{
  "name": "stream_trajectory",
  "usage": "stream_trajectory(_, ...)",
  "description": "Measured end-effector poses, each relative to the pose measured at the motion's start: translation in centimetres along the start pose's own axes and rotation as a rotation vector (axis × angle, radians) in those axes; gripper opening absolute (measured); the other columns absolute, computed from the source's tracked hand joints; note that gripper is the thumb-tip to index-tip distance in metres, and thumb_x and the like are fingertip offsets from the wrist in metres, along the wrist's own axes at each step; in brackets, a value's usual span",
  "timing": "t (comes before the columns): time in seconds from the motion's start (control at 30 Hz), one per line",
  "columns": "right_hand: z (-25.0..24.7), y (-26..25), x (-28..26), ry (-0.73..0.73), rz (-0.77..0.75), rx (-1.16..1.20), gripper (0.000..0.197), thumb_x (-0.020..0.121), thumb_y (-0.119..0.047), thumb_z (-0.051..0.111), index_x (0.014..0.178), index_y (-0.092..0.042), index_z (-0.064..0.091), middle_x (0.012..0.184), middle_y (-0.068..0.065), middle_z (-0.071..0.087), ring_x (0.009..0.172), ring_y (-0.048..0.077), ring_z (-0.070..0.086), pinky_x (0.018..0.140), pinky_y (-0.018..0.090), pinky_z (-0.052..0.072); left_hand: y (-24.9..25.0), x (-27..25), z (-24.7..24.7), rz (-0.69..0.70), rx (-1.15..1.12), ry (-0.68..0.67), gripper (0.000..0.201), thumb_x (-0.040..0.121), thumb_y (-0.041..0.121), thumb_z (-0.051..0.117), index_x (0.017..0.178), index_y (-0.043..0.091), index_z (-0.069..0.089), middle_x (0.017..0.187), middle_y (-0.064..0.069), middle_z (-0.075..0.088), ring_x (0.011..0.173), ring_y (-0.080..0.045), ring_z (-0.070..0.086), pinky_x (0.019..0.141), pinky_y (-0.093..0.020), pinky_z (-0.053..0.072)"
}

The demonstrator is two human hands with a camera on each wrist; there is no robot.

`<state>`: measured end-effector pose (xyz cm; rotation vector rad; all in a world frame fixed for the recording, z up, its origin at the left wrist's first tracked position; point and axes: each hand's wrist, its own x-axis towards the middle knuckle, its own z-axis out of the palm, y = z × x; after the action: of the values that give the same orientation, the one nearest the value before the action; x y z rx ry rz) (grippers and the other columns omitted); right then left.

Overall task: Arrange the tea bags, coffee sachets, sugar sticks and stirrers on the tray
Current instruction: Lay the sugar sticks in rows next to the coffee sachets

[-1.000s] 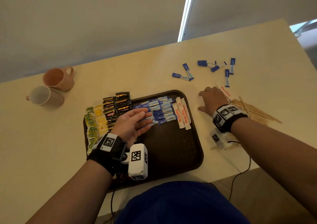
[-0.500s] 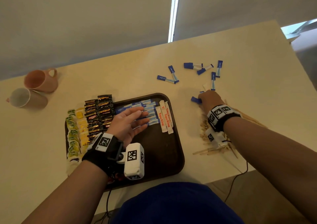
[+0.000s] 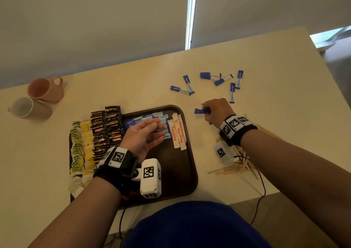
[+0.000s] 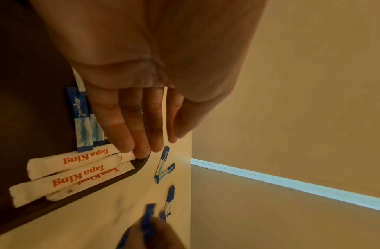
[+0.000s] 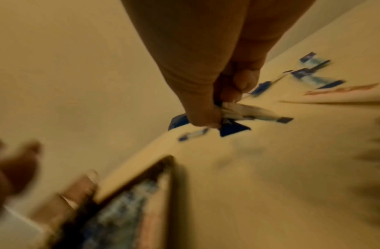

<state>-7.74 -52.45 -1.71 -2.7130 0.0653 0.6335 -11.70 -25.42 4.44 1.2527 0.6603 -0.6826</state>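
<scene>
Brown plastic tray (image 3: 190,175) sits on the cream desk (image 3: 133,88), directly in front of you. Contents, L to R: green/yellow tea bags (image 3: 80,145) in a column along the L edge; black coffee sachets (image 3: 106,128) w/ gold and red print, overlapping rows, some poking past the far rim; blue-and-white sugar sticks (image 3: 146,118) marked "equal", laid side by side; three white paper sticks (image 3: 178,131) w/ red "Tapa King" print, lying near the R rim, approx. parallel.

Your left hand (image 3: 144,135) is released: fingers straight, spread slightly, palm over the blue sticks. Left wrist view shows the fingertips (image 4: 129,144) reaching the ends of the white sticks near the tray's rounded corner; contact vs. hovering can't be told.

Your right hand (image 3: 216,112) is over the desk, just R of the tray, clenched round a few blue sugar sticks (image 5: 244,114); blue ends stick out on both sides of the fist. Right wrist view is blurred, so no exact count.

Loose blue sticks (image 3: 218,78) lie scattered on the desk beyond the right hand, various angles, some overlapping. Wooden stirrers (image 3: 233,168) are piled on the desk under and beside your right wrist, off the tray.

Two mugs (image 3: 36,99), one pink, one pale, lie on their sides at the far L of the desk, touching.
</scene>
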Motion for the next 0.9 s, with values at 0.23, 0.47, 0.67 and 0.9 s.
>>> stream_trajectory(0.23, -1.9, -8.9, -5.0, 0.061, -0.312, 0.689, 0.018, 0.079, -0.012, 0.08, 0.094, -0.017, 0.074, 0.081, -0.005, 0.07, 0.068, -0.002, 0.061, 0.066, 0.012, 0.049, -0.2, -1.4, 1.4, 0.044, 0.139, -0.197, 0.017, 0.098, 0.016, 0.056, 0.111, 0.011, 0.066, 0.106, -0.007, 0.074, 0.102, -0.021, 0.07, 0.086, -0.037, 0.057)
stream_trajectory(0.47, -0.4, -13.0, -6.3, 0.0, -0.313, 0.646, 0.03, 0.08, -0.019, 0.08, 0.109, -0.013, 0.075, 0.091, -0.002, 0.074, 0.079, 0.004, 0.068, 0.072, 0.017, 0.053, -0.3, -2.5, -2.3, 0.11, 0.213, -0.345, 0.018, 0.098, 0.017, 0.056, 0.115, 0.017, 0.062, 0.103, -0.007, 0.071, 0.097, -0.026, 0.07, 0.09, -0.045, 0.057)
stream_trajectory(0.67, 0.0, -17.1, -8.5, -0.082, -0.378, 0.62, 0.025, 0.088, -0.011, 0.071, 0.113, -0.012, 0.074, 0.084, -0.012, 0.071, 0.072, -0.005, 0.066, 0.073, 0.015, 0.053, -0.5, -3.6, -6.1, 0.173, 0.337, -0.395, 0.022, 0.102, 0.018, 0.05, 0.123, 0.012, 0.056, 0.099, -0.008, 0.068, 0.093, -0.022, 0.07, 0.085, -0.036, 0.059)
stream_trajectory(0.9, 1.0, -20.3, -9.6, -0.159, -0.32, 0.79, 0.027, 0.092, -0.001, 0.063, 0.119, -0.009, 0.064, 0.075, -0.004, 0.074, 0.067, 0.007, 0.07, 0.067, 0.023, 0.057, -0.1, -4.9, -9.7, 0.242, 0.449, -0.367, 0.016, 0.105, 0.018, 0.044, 0.103, 0.019, 0.06, 0.082, 0.0, 0.066, 0.066, -0.013, 0.067, 0.059, -0.027, 0.055)
